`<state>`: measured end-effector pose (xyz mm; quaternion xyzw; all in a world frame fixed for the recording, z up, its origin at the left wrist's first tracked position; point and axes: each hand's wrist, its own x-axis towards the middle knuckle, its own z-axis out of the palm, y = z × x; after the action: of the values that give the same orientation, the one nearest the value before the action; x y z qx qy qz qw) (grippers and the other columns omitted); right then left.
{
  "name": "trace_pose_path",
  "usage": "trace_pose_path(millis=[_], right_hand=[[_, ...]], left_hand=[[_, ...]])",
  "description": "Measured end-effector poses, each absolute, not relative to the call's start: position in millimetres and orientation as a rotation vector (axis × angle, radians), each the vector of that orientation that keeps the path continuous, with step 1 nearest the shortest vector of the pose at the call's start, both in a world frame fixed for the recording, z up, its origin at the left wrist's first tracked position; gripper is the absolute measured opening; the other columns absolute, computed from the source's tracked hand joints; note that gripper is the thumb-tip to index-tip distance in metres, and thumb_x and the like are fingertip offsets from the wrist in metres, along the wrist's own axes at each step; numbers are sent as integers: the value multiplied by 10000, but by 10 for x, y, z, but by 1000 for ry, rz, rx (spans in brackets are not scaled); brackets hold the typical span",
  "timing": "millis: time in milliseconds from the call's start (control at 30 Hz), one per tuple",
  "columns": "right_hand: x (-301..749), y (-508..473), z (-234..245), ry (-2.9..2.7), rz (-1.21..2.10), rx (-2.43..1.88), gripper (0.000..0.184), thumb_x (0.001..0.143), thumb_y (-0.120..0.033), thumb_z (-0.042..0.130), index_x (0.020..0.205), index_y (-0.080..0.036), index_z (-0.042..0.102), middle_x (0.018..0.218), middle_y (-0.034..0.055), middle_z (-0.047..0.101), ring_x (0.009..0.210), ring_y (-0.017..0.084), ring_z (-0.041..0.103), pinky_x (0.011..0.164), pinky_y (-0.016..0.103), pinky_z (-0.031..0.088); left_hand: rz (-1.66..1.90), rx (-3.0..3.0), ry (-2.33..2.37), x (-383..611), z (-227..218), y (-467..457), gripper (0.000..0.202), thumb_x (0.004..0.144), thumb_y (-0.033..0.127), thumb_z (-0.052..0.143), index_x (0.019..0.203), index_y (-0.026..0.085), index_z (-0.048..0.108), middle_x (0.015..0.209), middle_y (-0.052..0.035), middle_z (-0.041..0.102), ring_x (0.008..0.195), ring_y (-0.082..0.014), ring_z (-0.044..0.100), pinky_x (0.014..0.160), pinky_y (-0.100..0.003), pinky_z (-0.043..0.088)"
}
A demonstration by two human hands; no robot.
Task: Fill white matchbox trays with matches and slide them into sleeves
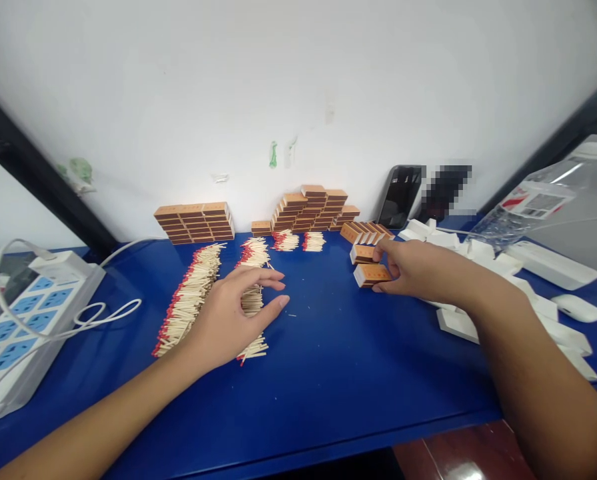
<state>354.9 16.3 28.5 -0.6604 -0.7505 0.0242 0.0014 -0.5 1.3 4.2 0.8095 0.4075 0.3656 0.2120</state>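
My right hand (414, 270) grips the nearer of two orange matchboxes, the front matchbox (371, 275), with the thumb at its near side and the fingers at its far end. Just behind it lies the other matchbox (362, 253), close to my fingertips. My left hand (231, 310) is open, thumb and fingers apart with nothing between them. It hovers over or rests by a long row of red-tipped matches (252, 303) and covers part of it. Left of that hand runs a second long row of matches (191, 300). Two small match piles (285, 241) (313, 241) lie farther back.
Matchboxes are stacked in a block (194, 222) and in steps (312, 210) along the wall. Several more lean in a row (366, 233). White trays (458, 323) lie at right, near a phone (401, 197) and plastic bottle (528, 200). A power strip (43, 320) with cable is at left.
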Motion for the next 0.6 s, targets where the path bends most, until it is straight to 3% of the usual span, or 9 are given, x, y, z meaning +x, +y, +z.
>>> trace_pose_path(millis=[200,333,433,600], right_hand=[[3478,130,278,-2377,55,-1963,394,797,-365,775,1110,-223,581,898,145,723,723,298,663,613,376,372],[3479,190,231,-2371,-117,-1827,618,729,-474,816,1228,-199,578,1181,183,684,1014,385,677,785,422,507],[3536,259,195,-2398,-167,-1688,789,717,-514,817,1383,-181,555,1349,203,632,1244,434,594,963,494,526],[3707,347,184,-2430,72,-1697,910,717,-658,809,1482,-243,545,1463,164,617,1340,428,568,1068,532,524]], left_hand=[[1021,2261,1139,-6,40,14,284,936,388,752,1203,293,728,1097,-11,815,1131,-242,730,1026,-457,566],[1029,2267,1133,-7,38,0,277,941,383,744,1203,296,722,1076,7,816,1140,-234,721,1052,-454,546],[1021,2258,1138,-4,42,-13,274,947,381,741,1207,299,713,1060,23,818,1135,-222,717,1089,-455,522],[1021,2271,1144,-1,54,-15,264,953,381,734,1203,300,711,1039,29,819,1119,-223,712,1078,-450,520]])
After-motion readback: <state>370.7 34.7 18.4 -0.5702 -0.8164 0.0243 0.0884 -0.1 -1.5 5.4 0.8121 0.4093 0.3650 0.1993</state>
